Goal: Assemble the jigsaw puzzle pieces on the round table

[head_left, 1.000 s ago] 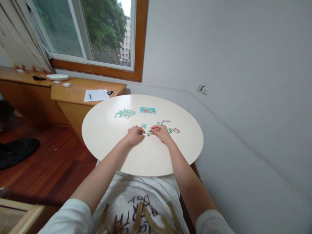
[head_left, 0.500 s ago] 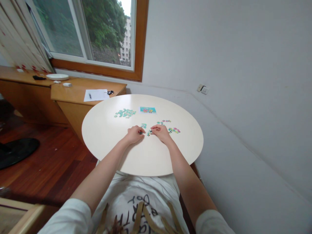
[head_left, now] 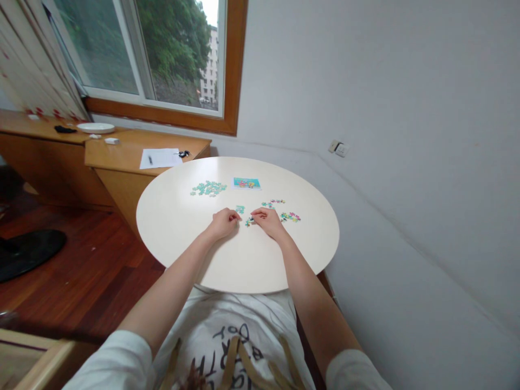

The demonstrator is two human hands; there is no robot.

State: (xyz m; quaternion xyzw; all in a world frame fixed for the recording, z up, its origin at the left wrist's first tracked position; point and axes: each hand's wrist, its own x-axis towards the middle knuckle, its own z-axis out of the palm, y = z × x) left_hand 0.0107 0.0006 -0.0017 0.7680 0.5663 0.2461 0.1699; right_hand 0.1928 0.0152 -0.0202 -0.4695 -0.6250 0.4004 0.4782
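Note:
My left hand (head_left: 225, 223) rests low over the white round table (head_left: 244, 265) with its fingers curled in a pinch; what lies between them is hidden. Just beyond its fingertips is a small joined teal patch of jigsaw pieces (head_left: 240, 209). My right hand (head_left: 266, 219) pinches a small jigsaw piece (head_left: 251, 219), partly covered by the fingers. Another multicoloured piece (head_left: 247, 223) lies in the gap between my hands. To the right of my right hand sits a pink, yellow and green cluster of pieces (head_left: 291, 217), with a smaller group (head_left: 268, 205) beyond it.
A loose pile of teal pieces (head_left: 208, 188) lies at the table's far left, beside a picture card (head_left: 246, 183). Behind it, a wooden cabinet (head_left: 122, 157) holds a paper sheet (head_left: 160, 158) and a white plate (head_left: 96, 128). The wall (head_left: 385, 162) stands close on the right.
My left fingers have curled in and turned slightly, and the small dark-patterned thing at them no longer shows. My right hand has barely moved.

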